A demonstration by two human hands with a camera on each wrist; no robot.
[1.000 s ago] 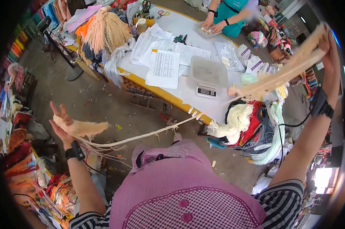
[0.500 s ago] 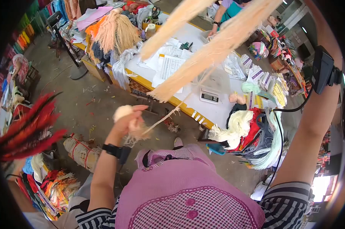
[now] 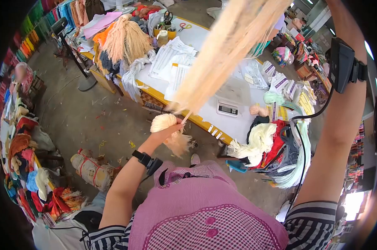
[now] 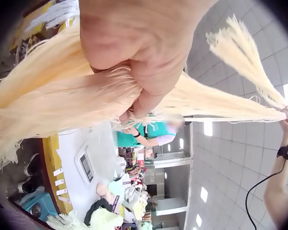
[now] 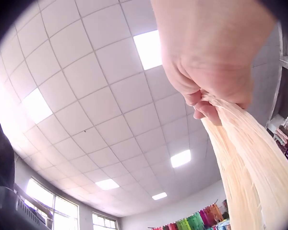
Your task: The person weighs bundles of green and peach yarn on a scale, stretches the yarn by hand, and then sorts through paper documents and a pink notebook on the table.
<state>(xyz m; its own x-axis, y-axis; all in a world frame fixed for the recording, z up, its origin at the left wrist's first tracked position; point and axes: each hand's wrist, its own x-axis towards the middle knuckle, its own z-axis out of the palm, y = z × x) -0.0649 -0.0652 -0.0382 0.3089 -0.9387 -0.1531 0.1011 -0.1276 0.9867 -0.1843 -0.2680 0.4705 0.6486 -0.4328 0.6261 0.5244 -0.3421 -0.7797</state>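
A long hank of pale peach yarn (image 3: pixel 221 54) stretches down from the upper edge of the head view to the left hand (image 3: pixel 165 131). In the left wrist view, the left hand (image 4: pixel 139 52) has its fingers curled round the yarn (image 4: pixel 62 98), with a thick bundle spreading out on one side. High up, the right hand (image 5: pixel 211 67) pinches the other end, and strands (image 5: pixel 249 158) hang from it in the right wrist view. The right hand is out of the head view, but its raised forearm shows. A loose end (image 4: pixel 240 48) sticks out near the right hand.
A white table with a yellow edge (image 3: pixel 205 124) holds papers (image 3: pixel 171 54), a scale (image 3: pixel 227 109) and a pile of peach and orange yarn (image 3: pixel 123 37). Cream, red and grey hanks (image 3: pixel 257 141) lie at its near right corner. A black stand (image 3: pixel 73 54) is at left.
The left hand has moved right and inward, and now grips a folded bundle below the hank. The right arm has risen, carrying the yarn up across the table.
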